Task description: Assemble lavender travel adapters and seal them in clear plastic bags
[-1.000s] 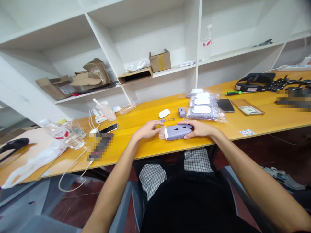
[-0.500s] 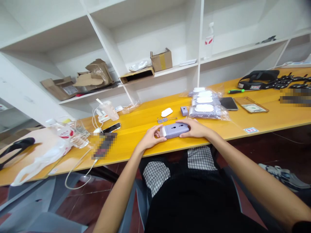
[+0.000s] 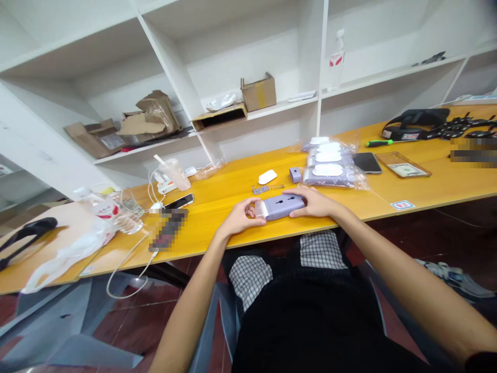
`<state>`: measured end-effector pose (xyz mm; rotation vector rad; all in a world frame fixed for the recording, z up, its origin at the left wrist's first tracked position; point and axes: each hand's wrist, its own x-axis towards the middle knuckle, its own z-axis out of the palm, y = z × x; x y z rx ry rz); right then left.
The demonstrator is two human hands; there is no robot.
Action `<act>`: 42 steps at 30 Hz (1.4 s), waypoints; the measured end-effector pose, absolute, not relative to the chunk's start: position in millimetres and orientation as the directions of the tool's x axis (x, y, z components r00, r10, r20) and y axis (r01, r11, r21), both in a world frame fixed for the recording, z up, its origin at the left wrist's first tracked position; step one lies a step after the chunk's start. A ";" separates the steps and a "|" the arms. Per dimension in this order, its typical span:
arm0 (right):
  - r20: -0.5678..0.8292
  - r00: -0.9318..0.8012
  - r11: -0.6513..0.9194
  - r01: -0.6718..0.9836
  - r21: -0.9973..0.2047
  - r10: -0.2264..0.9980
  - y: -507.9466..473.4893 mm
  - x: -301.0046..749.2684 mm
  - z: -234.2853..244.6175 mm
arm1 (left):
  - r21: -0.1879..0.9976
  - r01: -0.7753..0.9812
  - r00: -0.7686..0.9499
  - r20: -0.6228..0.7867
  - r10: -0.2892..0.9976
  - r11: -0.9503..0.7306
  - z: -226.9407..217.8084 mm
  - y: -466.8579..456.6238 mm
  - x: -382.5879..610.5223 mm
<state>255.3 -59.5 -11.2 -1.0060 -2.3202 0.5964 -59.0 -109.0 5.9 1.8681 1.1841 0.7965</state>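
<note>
I have the left hand (image 3: 244, 217) curled around the pale end cap (image 3: 260, 209) of a lilac plastic casing (image 3: 280, 207), and the right hand (image 3: 312, 202) laid over the casing's far end. The hands are apart, one at each end, holding it from both sides rather than pinching it. Both forearms reach forward from the bottom of my view. The casing sits on the yellow tabletop (image 3: 217, 210) near its front edge, and I can't read any writing on it.

Just beyond the hands lie a small metal strip (image 3: 260, 190), a spring (image 3: 276, 186), a white oval piece (image 3: 267, 177) and a small lilac block (image 3: 295, 175). To the right are clear plastic bags (image 3: 330, 168) of lilac-and-white parts, then a smartphone (image 3: 366, 162) and a clear tray (image 3: 403, 167) holding a US dollar bill. A small sticker (image 3: 403, 205) on the tabletop has red marks I can't read. A green-handled screwdriver (image 3: 378, 143) lies further back. To the left are a second smartphone (image 3: 179, 201), a pixelated blur (image 3: 166, 230) and a white plastic bag (image 3: 66, 259). On the shelf above stands a spray bottle (image 3: 336, 62) with a red-and-white label I can't read.
</note>
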 end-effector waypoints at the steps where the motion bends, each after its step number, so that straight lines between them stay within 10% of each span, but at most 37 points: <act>1: 0.293 -0.580 0.625 0.530 -0.573 0.760 -59.5 255.3 -11.1 | 0.855 0.442 0.371 0.102 0.923 -0.272 5.9 -109.0 -59.2; 20: 0.313 -0.585 0.657 0.584 -0.478 0.748 -61.6 253.7 -10.4 | 0.868 0.400 0.372 0.138 0.918 -0.293 -0.9 -106.5 -59.6; 42: 0.363 -0.557 0.664 0.599 -0.448 0.747 -65.9 247.3 -14.9 | 0.491 0.687 0.404 0.354 0.843 -0.535 7.1 -118.0 -45.8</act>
